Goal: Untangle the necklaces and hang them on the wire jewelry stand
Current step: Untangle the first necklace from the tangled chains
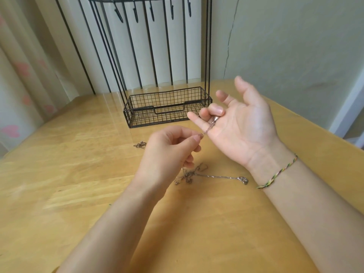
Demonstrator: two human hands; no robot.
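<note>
— What do you see around you?
— My glossy wooden worktop (59, 174); a curtain (19, 75) with pink hearts on my left.
— And right?
— A pale wall (295, 46) with a long crack (229, 46).

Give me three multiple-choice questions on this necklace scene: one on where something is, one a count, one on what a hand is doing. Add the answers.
1. Where does the heart pendant lie?
A) in the stand's basket
B) on the table, near the wrist of the right hand
C) on a hook

2. How many hooks show along the top bar of the wire stand?
A) two
B) nine
C) five

3. What is the left hand doing?
A) pinching a chain
B) lying flat
C) gripping the stand

Answers:
1 B: the pendant rests on the wood close to the bracelet.
2 C: five dark hooks hang from the bar.
3 A: its fingers pinch the chain, which runs up to the right hand.
</note>
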